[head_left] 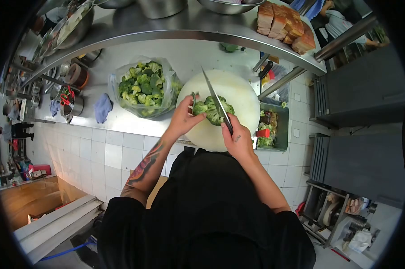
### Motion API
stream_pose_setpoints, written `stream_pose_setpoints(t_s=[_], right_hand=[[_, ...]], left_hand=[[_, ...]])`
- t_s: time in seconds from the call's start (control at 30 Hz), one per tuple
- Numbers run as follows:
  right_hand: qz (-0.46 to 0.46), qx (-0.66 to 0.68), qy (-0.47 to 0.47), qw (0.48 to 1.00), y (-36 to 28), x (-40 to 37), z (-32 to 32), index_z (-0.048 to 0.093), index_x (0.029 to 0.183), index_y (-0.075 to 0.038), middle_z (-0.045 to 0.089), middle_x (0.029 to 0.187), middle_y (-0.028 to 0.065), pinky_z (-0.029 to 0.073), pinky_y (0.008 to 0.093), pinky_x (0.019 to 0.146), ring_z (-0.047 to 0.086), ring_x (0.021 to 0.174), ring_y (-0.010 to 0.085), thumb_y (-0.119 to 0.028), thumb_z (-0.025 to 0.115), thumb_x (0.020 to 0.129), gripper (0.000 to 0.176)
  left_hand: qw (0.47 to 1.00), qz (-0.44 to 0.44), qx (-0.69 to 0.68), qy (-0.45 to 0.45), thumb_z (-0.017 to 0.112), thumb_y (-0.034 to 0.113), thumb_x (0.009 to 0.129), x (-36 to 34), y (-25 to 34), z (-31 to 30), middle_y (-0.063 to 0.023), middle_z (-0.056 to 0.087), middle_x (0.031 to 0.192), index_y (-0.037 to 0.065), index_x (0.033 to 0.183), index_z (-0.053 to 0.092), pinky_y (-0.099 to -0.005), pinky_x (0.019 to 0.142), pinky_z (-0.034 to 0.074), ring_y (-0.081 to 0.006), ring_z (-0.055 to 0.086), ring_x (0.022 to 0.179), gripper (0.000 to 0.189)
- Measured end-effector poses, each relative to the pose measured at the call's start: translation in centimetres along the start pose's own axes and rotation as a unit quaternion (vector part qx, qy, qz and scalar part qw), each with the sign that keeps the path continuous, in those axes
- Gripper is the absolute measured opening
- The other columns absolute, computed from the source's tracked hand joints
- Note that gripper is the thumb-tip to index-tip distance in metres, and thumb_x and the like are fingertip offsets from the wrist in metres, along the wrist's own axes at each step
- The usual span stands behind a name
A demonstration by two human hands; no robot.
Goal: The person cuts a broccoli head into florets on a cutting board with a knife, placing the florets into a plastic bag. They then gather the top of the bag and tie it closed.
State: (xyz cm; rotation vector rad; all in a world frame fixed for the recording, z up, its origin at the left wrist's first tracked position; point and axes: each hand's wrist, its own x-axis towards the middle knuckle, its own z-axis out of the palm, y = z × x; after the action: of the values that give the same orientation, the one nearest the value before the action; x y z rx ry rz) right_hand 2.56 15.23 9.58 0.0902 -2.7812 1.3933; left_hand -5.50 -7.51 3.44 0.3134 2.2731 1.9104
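A head of broccoli (204,106) sits on the round white cutting board (242,85). My left hand (183,119) grips its left side, with the thumb along the near edge and a small green piece showing at the fingertips. In my right hand (238,140) is a kitchen knife (211,88), held by its black handle. The long blade points away from me and to the left, passing over the broccoli. Left of the board stands a clear plastic bag (115,89) full of cut broccoli florets (144,85).
A steel shelf (189,35) crosses above the table's far side, bearing bowls and blocks of roasted pork belly (283,22). Right of the board is a bin (281,142) with vegetable scraps. A blue cloth (103,108) and a pot with red-handled scissors (68,95) lie left.
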Motion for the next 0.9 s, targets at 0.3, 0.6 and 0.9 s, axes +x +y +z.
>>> stream_pose_setpoints(t_s=[0.3,0.6,0.9], right_hand=[[0.030,0.037,0.066,0.997,1.8,-1.9,-1.0,0.061,0.136,-0.001,0.072,0.082,0.0211,0.055,0.0402,0.066,0.072,0.068,0.0326,-0.019,0.067,0.105,0.036],[0.055,0.168,0.127,0.976,6.2,-4.4,-0.1,0.062,0.138,0.003,0.075,0.098,0.0107,0.054,0.0286,0.077,0.067,0.084,0.0109,-0.014,0.067,0.105,0.038],[0.156,0.286,0.102,0.940,7.0,-4.8,-0.6,0.058,0.141,0.006,0.071,0.111,0.0054,0.053,0.0269,0.085,0.064,0.096,0.0090,-0.011,0.064,0.107,0.038]], left_hand=[[0.984,-0.032,0.159,-0.068,0.078,0.016,0.083,0.8,0.3,-3.6,-0.0237,0.065,0.129,0.001,0.163,0.025,-0.0455,0.081,0.058,-0.0400,0.072,0.094,0.097],[0.991,0.020,0.133,-0.010,0.069,0.005,0.089,-2.9,0.7,-3.3,-0.0196,0.064,0.131,0.012,0.150,0.055,-0.0368,0.082,0.059,-0.0301,0.069,0.110,0.063],[0.768,0.220,0.525,0.293,0.065,-0.002,0.091,3.7,0.4,-16.0,-0.0197,0.070,0.127,0.001,0.119,0.074,-0.0450,0.098,0.055,-0.0414,0.067,0.112,0.030]])
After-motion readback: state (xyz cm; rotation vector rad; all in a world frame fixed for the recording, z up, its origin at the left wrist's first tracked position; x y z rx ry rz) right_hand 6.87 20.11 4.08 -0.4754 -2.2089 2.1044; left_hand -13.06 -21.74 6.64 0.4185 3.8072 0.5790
